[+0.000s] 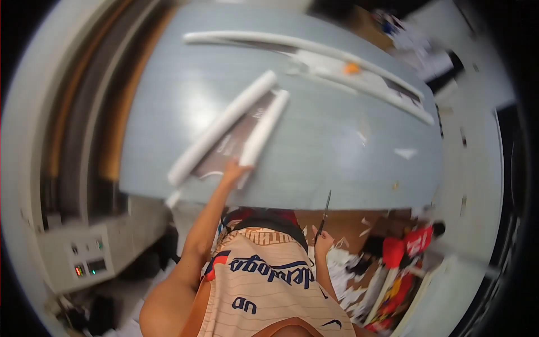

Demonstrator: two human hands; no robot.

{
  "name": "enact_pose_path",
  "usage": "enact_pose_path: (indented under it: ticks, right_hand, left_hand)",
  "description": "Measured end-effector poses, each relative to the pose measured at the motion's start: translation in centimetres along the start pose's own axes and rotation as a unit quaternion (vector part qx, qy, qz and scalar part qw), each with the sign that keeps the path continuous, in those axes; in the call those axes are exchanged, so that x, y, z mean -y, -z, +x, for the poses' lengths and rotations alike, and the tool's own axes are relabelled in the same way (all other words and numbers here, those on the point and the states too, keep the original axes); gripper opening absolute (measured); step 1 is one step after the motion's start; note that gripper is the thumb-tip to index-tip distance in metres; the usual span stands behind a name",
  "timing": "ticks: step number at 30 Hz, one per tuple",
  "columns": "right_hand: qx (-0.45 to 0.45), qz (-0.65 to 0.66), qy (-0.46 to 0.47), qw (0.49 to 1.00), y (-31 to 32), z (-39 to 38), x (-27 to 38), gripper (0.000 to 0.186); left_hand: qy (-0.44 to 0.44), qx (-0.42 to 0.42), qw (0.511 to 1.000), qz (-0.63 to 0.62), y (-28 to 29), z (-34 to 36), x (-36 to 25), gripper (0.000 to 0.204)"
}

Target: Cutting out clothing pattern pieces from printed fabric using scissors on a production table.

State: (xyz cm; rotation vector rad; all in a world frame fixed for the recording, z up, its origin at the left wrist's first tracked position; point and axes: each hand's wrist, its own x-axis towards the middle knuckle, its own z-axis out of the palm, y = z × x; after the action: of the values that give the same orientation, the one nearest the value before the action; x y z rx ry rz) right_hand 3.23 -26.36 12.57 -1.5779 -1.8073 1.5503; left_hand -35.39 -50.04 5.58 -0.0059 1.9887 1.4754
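Observation:
My left hand reaches onto the blue-grey table and grips the near part of a partly rolled white sheet. Both side edges of this sheet are curled into white rolls, with a dark brown printed strip showing between them. Down at my right side, off the table's near edge, my right hand is closed around the dark handles of a pair of scissors. Their blades point up and away, close together. Some blur softens the left hand's fingers.
Across the far side of the table lies another long curled white sheet with an orange item on it. A machine with a control panel stands left. Paper scraps and red cloth lie at lower right.

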Motion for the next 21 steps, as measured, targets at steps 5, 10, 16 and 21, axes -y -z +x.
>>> enact_pose_path:
  ticks: [5,10,16,21]
  right_hand:
    - [-0.145,0.003,-0.064,0.987,2.5,-8.4,-1.1,0.037]
    - [-0.218,0.013,-0.048,0.975,5.4,-12.2,-4.4,0.026]
    - [-0.364,0.138,-0.147,0.909,9.2,-15.0,-9.4,0.026]
    - [-0.483,0.127,-0.130,0.856,15.6,-17.6,-11.4,0.015]
  left_hand:
    - [0.009,0.147,0.987,-0.070,-6.5,0.6,-10.1,0.037]
    - [-0.077,0.127,0.980,-0.132,-18.1,-1.8,-23.3,0.053]
    - [-0.165,0.246,0.938,-0.180,-36.2,-12.7,-31.0,0.036]
    - [-0.196,0.354,0.898,-0.174,-50.9,-25.3,-31.7,0.028]
